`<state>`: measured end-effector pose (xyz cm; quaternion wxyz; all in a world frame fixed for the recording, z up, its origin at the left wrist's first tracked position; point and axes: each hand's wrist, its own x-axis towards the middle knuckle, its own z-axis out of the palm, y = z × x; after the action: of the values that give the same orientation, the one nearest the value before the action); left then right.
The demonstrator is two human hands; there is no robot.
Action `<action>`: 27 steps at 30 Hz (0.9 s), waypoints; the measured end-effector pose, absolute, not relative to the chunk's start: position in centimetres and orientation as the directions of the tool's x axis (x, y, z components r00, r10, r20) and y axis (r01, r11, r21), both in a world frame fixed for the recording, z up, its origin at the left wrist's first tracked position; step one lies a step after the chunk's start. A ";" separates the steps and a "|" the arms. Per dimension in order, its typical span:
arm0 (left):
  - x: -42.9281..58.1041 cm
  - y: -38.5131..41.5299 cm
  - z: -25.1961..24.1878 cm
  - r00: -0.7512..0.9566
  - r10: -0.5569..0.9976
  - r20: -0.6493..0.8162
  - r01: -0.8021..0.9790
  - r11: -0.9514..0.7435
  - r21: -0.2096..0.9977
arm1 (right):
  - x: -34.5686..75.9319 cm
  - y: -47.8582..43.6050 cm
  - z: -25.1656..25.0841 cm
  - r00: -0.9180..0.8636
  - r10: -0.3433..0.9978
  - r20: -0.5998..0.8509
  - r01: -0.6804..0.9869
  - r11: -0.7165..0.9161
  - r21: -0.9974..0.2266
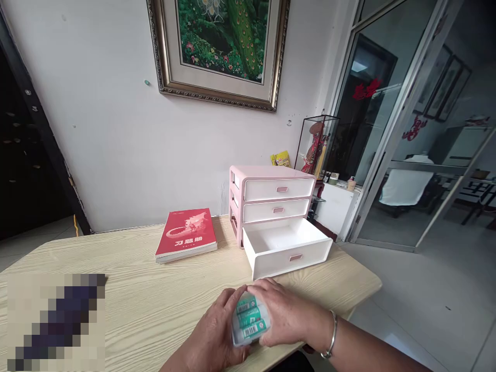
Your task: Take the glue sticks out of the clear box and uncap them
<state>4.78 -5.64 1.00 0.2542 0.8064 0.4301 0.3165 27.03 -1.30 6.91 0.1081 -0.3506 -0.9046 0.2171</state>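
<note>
My left hand (215, 330) and my right hand (284, 315) close on a small wrapped pack of green-and-white cylinders with barcode labels (248, 320), probably batteries, at the near edge of the table. The pack sits between my palms and partly under my fingers. Straight ahead stands a pink-and-white plastic three-drawer organizer (271, 194). Its bottom drawer (284, 248) is pulled out, and its visible inside holds nothing. A red paperback book (186, 235) lies flat to the left of the organizer. A metal bangle (331, 336) circles my right wrist.
The light wood-grain table (155, 294) ends close to the drawer's right. A pixelated patch (56, 323) covers its left front. Behind stand a yellow packet (281, 160) and a glass case with a figure (316, 144). A glass door (387, 129) stands at right.
</note>
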 end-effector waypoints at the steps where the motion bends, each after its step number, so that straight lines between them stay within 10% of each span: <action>1: 4.8 -5.5 0.7 0.403 0.862 0.306 0.554 -0.497 0.668 | 27.3 -1.1 6.4 -0.734 0.676 0.065 0.570 0.665 -0.483; 10: 4.1 -4.6 -0.2 0.368 0.899 0.237 0.614 -0.426 0.664 | 32.8 5.2 3.1 -0.063 0.970 0.234 0.792 0.191 -0.580; 27: 3.7 -4.8 0.7 0.400 0.904 0.152 0.620 -0.389 0.681 | 27.7 16.8 3.6 -0.076 0.956 0.285 0.878 0.199 -0.435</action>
<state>3.65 -4.83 0.74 0.2716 0.7914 0.4814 0.2610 27.70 16.77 3.57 0.2593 -0.6283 -0.7297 0.0745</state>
